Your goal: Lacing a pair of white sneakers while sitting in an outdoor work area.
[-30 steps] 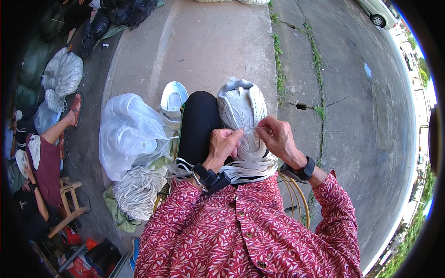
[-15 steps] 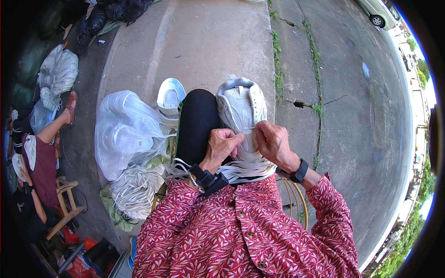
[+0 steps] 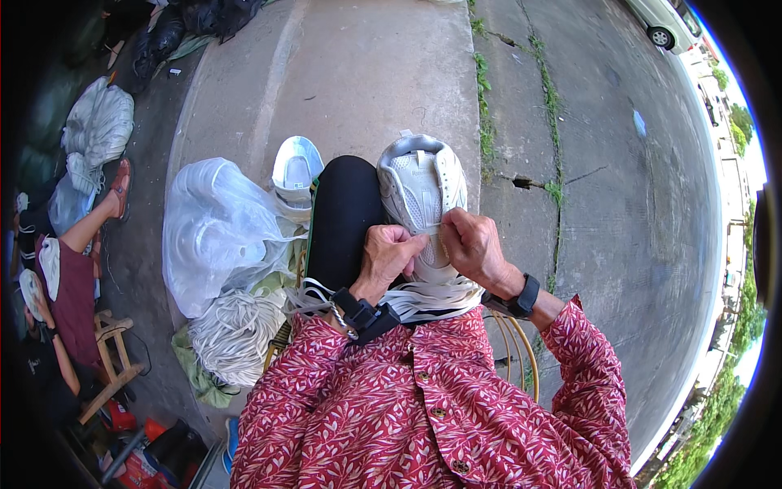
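Shoe point(image 3: 417, 186), pale and chunky, sat on the lap right at the fingertips, its toe pointing back toward the body, its opening beyond the grip! Left hand point(image 3: 389, 256) was in at the shoe's near left side, thumb and forefinger pressed together. Right hand point(image 3: 476, 249) matched it a touch farther out, curled over the right side by the tongue, thumb and forefinger closed tight too. Any strand between those tips was too fine to tell!

Just behind the grip, loose white laces point(image 3: 432, 298) spilled across the lap. Beside the left hand rose a dark knee point(image 3: 346, 210), and past it stood a second shoe point(image 3: 294, 175). Farther left of the grip, a clear plastic bag point(image 3: 213, 236) bulged, with a heap of laces point(image 3: 239, 336) nearer the body. Well off to the left of both hands, a co-worker point(image 3: 75, 314) sat by a wooden stool point(image 3: 116, 359), one hand on another pale shoe point(image 3: 32, 295).
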`<action>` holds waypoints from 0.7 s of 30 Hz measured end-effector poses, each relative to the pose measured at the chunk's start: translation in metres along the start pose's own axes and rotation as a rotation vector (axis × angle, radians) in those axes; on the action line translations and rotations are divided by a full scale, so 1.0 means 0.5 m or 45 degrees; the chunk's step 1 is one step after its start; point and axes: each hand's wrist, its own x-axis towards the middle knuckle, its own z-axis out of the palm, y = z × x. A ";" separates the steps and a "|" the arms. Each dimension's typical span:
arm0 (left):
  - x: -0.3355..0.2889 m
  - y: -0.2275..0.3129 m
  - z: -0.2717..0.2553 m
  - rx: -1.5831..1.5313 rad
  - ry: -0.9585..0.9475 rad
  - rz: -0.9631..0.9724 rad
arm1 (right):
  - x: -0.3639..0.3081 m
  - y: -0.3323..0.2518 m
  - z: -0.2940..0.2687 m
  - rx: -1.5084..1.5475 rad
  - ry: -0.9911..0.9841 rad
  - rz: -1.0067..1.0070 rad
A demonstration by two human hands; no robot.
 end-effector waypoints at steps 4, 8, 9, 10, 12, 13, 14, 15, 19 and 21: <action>0.001 -0.003 0.001 -0.005 -0.001 0.027 | 0.007 -0.011 0.013 0.050 0.036 -0.032; 0.000 -0.003 0.003 0.017 0.020 0.008 | 0.009 -0.014 0.012 0.071 0.027 -0.021; 0.000 -0.003 0.003 0.034 0.012 0.011 | 0.008 -0.013 0.009 0.072 0.030 -0.022; 0.000 -0.002 0.003 0.059 0.006 0.009 | 0.006 -0.012 0.006 0.111 0.019 0.046; -0.003 -0.001 0.001 0.036 -0.005 0.025 | 0.001 -0.010 0.001 0.151 0.005 0.102; -0.006 0.000 0.001 0.030 -0.015 0.004 | -0.003 -0.010 0.001 0.159 0.030 0.134; -0.008 0.000 0.000 0.019 -0.016 0.018 | -0.007 -0.010 0.000 0.158 0.046 0.192; -0.010 0.000 0.000 0.025 -0.020 0.017 | -0.010 -0.010 0.000 0.166 0.057 0.171; -0.016 0.002 0.004 0.032 0.001 0.029 | -0.012 -0.010 -0.001 0.124 0.099 0.129; -0.022 -0.002 0.017 0.092 0.113 0.176 | -0.011 -0.010 -0.001 0.121 0.096 0.137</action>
